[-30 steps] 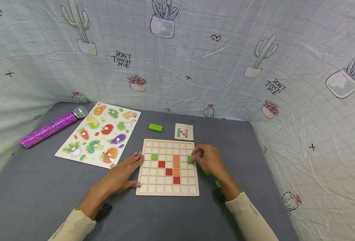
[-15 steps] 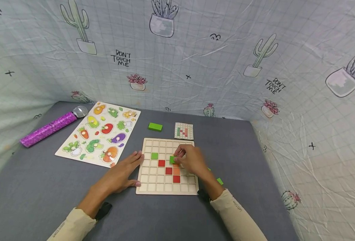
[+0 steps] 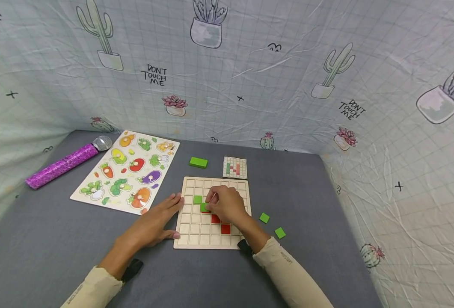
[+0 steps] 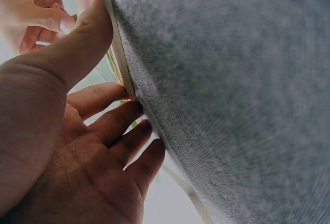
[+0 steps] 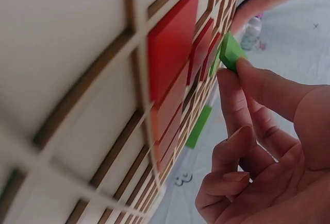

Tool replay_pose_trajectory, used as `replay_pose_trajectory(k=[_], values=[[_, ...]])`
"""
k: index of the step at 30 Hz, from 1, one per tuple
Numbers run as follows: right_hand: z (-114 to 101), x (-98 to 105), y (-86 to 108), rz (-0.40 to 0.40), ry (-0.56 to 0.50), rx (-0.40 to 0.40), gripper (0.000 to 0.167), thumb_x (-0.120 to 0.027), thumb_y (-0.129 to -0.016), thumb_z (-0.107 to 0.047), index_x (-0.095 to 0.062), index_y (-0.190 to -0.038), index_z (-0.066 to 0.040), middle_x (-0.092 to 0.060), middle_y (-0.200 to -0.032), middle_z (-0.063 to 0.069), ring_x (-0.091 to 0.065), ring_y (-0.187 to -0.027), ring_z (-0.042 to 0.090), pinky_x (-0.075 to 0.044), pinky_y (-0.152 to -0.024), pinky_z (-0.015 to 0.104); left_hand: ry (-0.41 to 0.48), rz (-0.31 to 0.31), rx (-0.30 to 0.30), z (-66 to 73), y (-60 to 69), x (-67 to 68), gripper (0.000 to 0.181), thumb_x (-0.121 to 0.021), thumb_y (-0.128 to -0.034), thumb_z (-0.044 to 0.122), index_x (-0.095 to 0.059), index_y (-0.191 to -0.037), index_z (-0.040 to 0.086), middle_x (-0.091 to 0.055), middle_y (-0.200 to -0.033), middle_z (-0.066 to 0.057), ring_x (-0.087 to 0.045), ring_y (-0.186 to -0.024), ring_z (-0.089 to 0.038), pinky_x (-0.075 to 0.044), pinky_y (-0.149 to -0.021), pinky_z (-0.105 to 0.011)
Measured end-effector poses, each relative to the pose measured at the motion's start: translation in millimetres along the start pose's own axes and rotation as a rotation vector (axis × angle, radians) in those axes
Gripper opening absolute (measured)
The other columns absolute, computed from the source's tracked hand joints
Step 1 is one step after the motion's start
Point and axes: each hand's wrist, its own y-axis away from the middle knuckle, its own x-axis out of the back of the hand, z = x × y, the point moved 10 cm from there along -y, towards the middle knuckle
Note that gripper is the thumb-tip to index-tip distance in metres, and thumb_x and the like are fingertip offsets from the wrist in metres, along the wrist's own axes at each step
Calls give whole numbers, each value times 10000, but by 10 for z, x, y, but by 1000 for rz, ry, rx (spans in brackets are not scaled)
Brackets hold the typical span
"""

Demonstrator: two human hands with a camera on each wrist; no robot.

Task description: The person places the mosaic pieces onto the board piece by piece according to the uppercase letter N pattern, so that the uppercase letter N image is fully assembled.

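Between thumb and fingers my right hand (image 3: pixel 228 204) pinches a green square tile (image 5: pixel 231 51), held just above the wooden grid board (image 3: pixel 192 241). In the head view it hovers over the uppermost red tile, beside another green tile (image 3: pixel 197 199) seated in a cell. Further red tiles (image 3: pixel 215 219) run diagonally down the board. Orange tiles (image 5: pixel 167 116) show in the right wrist view; my right hand hides them from the head view. With fingers spread, my left hand (image 3: pixel 155 222) rests against the board's left edge, thumb touching near the lower corner.
Two loose green tiles (image 3: pixel 264 217) (image 3: pixel 280 232) lie right of the board. Behind it are a green block (image 3: pixel 198 162) and a small pattern card (image 3: pixel 235 167). At the left lie a vegetable puzzle board (image 3: pixel 125 173) and a purple microphone (image 3: pixel 65 167).
My right hand has carried the green tile leftward from the board's right edge, across the orange tiles, to near the seated green tile. My left hand has stayed in place.
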Motion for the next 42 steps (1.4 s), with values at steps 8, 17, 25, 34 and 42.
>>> replay_pose_trajectory(k=[8, 17, 25, 34, 42], values=[[-138, -132, -77, 5, 66, 12, 195, -893, -847, -152, -719, -800, -227, -628, -658, -115, -572, -606, 53, -437, -558, 256, 3, 0, -2, -9, 3, -5, 988, -892, -837, 334, -398, -1618, -16, -353, -1712, -221, -329, -1589, -459, -370, -1221, -632], [-220, -192, -124, 6, 148, 16, 228, -907, -845, -180, -701, -771, -241, -612, -636, -117, -556, -604, 57, -420, -544, 247, -6, 5, -1, -18, 1, -16, 989, -891, -836, 342, -400, -1619, -9, -358, -1711, -216, -335, -1587, -454, -371, -1222, -628], [-238, -206, -126, 0, 191, 35, 246, -871, -861, -137, -715, -706, -248, -595, -623, -109, -555, -640, 78, -416, -536, 257, 1, 1, 4, -17, -1, -21, 989, -891, -839, 343, -397, -1621, -8, -353, -1715, -210, -327, -1592, -451, -364, -1229, -625], [-195, -119, -57, -15, 86, 68, 144, -888, -828, -97, -785, -840, -197, -649, -687, -103, -570, -653, 65, -450, -573, 256, -4, 10, 2, -10, 10, -8, 995, -895, -834, 344, -397, -1620, -9, -358, -1712, -211, -331, -1589, -455, -368, -1226, -628], [-28, 32, 37, -4, 32, 37, 130, -887, -856, -137, -790, -913, -203, -680, -757, -103, -589, -711, 80, -472, -641, 289, 1, -4, 11, -17, 5, -18, 1016, -898, -829, 362, -386, -1630, 6, -344, -1721, -203, -314, -1598, -453, -363, -1229, -636]])
